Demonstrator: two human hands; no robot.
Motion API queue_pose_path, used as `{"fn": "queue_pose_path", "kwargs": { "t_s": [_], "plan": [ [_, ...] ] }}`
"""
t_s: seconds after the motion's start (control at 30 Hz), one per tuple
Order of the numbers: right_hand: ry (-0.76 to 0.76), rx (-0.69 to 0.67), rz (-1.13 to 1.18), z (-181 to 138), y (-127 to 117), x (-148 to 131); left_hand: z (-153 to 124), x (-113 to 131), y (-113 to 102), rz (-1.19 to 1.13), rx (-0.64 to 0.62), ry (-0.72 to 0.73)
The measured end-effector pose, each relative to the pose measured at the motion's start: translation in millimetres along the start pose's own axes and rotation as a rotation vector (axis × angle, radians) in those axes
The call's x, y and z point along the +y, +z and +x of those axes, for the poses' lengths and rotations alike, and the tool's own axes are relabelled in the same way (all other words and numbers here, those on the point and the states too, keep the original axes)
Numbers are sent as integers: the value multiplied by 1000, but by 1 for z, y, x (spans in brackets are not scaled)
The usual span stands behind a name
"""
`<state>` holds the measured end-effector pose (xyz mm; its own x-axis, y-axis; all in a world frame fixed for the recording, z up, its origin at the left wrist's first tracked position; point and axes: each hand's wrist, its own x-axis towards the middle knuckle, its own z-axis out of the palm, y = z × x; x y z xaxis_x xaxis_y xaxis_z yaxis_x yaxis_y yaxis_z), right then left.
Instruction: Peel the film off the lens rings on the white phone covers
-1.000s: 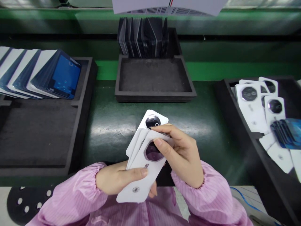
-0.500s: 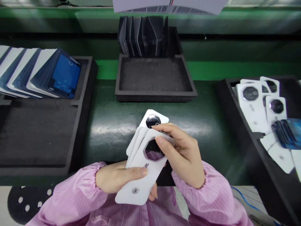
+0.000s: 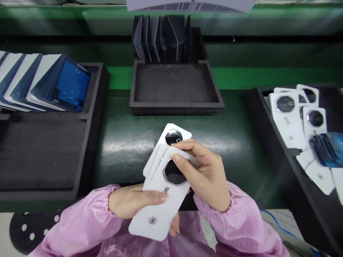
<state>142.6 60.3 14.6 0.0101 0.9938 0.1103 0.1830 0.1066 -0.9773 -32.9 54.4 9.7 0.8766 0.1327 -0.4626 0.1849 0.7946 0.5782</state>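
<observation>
A small fanned bundle of thin white phone back panels, each with a dark octagonal camera patch, lies across my left hand [image 3: 135,201]. My left thumb presses on the face of the top panel [image 3: 157,205], and its other fingers show beneath the bundle. My right hand [image 3: 210,175] pinches the upper end of that top panel, thumb at the camera patch and index finger behind the edge. Farther back in the fan, a lower panel [image 3: 160,144] sticks out with its patch partly showing. How many panels are between is unclear.
Ahead, a black foam tray [image 3: 174,105] has dark thin panels [image 3: 160,39] standing at its back. A left tray [image 3: 92,142] carries leaning white and blue panels [image 3: 71,84]. In the right tray [image 3: 262,114] lie white back panels [image 3: 286,123] and blue panels [image 3: 328,148].
The top panel has tilted slightly, its lower end shifting down and a little left. The purple reflection in its camera patch has gone dark. Both hands keep their hold.
</observation>
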Motion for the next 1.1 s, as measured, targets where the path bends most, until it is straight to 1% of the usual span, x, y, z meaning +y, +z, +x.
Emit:
{"fn": "queue_pose_path", "kwargs": {
  "t_s": [0.2, 0.43, 0.57, 0.73, 0.8, 0.93, 0.97, 1.0, 1.03, 1.1],
  "plan": [
    [10, -14, 34, 0, -2, -2, 0, 0, 0, -23, -45, 21],
    [25, -17, -17, 2, 2, -4, 0, 1, 0, 17, 18, 20],
    [40, -12, 5, 1, 2, 0, 0, -1, -1, 2, 35, 8],
    [45, -30, -14, 1, -3, 0, 0, -3, -2, -52, 1, -7],
    [-41, 24, -40, 1, -7, -1, 0, -3, -3, -84, -1, 11],
    [-408, 277, -67, 0, -15, 0, -1, -4, -4, -167, -10, 64],
    [-469, 311, -81, -1, -16, 1, -2, -3, -4, -182, -14, 72],
    [-499, 322, -97, -1, -17, 2, -2, -3, -4, -186, -17, 76],
    [-496, 307, -110, -1, -17, 3, -2, -3, -4, -180, -19, 76],
    [-422, 227, -130, -1, -14, 3, -3, -2, -3, -142, -8, 73]
  ]
}}
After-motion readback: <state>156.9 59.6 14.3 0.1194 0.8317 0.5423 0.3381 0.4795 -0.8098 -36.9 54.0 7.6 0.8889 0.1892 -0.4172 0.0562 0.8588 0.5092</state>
